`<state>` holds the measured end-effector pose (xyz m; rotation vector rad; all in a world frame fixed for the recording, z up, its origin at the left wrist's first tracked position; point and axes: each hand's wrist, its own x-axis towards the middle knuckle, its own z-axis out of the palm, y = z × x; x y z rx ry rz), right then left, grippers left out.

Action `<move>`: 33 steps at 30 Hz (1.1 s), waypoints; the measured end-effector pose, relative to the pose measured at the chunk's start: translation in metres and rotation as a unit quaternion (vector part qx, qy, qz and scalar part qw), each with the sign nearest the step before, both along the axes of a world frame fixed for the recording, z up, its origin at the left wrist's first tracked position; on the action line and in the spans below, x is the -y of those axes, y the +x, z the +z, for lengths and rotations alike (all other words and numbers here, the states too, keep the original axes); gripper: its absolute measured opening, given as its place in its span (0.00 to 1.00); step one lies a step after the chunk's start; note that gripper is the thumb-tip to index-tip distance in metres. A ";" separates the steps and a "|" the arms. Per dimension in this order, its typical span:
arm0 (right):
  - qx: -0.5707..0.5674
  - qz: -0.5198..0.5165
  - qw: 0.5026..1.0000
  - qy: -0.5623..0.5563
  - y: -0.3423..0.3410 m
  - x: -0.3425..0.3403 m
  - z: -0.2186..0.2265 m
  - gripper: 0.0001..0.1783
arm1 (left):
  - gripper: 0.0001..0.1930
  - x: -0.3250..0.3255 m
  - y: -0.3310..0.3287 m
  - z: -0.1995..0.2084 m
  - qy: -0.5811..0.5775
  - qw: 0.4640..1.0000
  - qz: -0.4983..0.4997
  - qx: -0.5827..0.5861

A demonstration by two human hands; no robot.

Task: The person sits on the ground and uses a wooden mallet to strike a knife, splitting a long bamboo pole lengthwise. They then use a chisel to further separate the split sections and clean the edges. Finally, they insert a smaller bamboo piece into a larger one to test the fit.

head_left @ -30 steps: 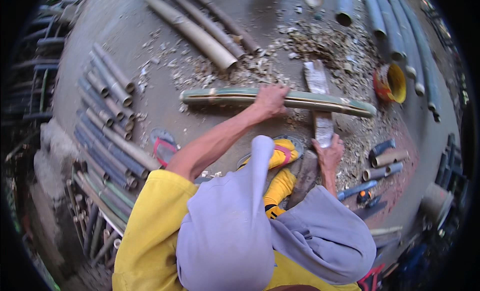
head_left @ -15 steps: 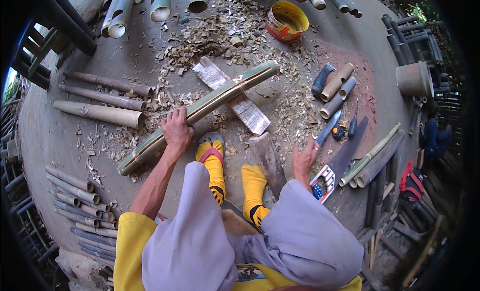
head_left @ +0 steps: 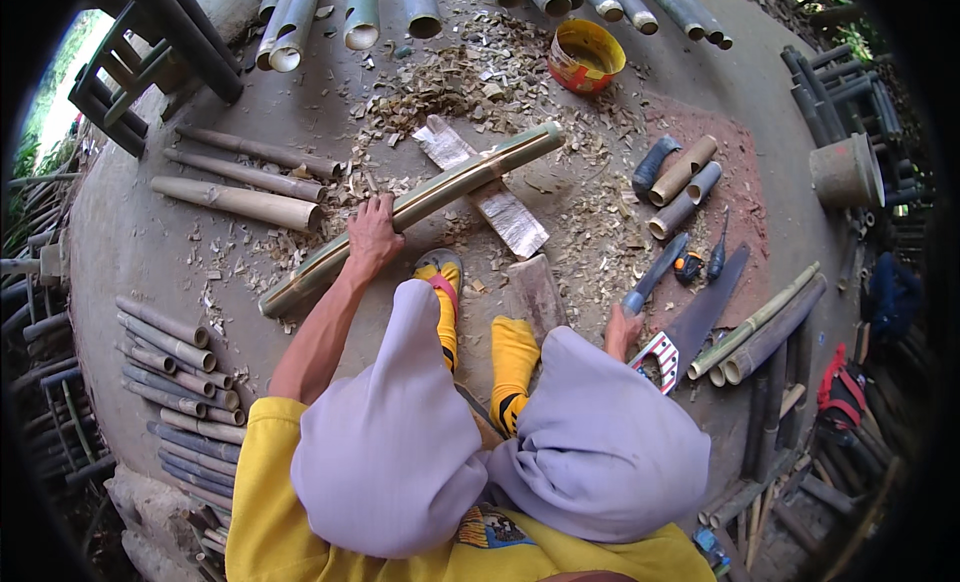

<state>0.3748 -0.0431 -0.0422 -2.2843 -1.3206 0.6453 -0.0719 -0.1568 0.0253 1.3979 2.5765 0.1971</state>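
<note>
A long green bamboo pole [head_left: 470,179] with a split along its length lies slanted across a pale wooden board [head_left: 512,222]. My left hand [head_left: 375,234] is closed over the pole's nearer half, its fingers wrapped over the top. At the right, my right hand [head_left: 622,330] is closed round the handle end of a large knife [head_left: 660,270], whose blade points away from me along the ground. Right beside that hand lies a handsaw [head_left: 708,312] with a red, white and blue handle. My right knee partly hides the wrist.
Beyond the knife are a tape measure [head_left: 687,268], a screwdriver-like tool [head_left: 717,256] and short bamboo pieces [head_left: 683,172]. Wood chips [head_left: 480,77] cover the ground around a red-yellow tub [head_left: 587,59]. Cut bamboo lengths [head_left: 185,347] are stacked at the left; a wood block [head_left: 537,294] stands near my feet.
My right hand has come down onto the knife's handle and closed on it. The left hand stays on the bamboo pole. The whole view has shifted slightly.
</note>
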 end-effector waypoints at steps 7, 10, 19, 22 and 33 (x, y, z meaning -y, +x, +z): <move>-0.050 0.067 0.996 0.013 -0.020 0.092 0.065 0.29 | 0.25 0.002 0.058 0.033 0.273 0.919 -0.050 0.280; -0.220 0.112 0.967 0.070 -0.099 0.068 0.148 0.29 | 0.32 -0.021 0.104 0.062 0.059 0.771 -0.065 0.630; -0.141 0.447 0.852 0.231 -0.152 0.012 0.151 0.37 | 0.10 -0.066 0.100 0.096 0.341 0.579 0.172 0.720; -0.048 0.429 0.900 0.051 -0.112 0.045 0.100 0.41 | 0.12 -0.009 0.051 0.097 0.337 0.709 0.224 0.578; 0.044 0.421 0.901 -0.092 -0.054 0.093 0.068 0.55 | 0.15 0.016 0.020 0.153 0.247 0.818 0.177 0.488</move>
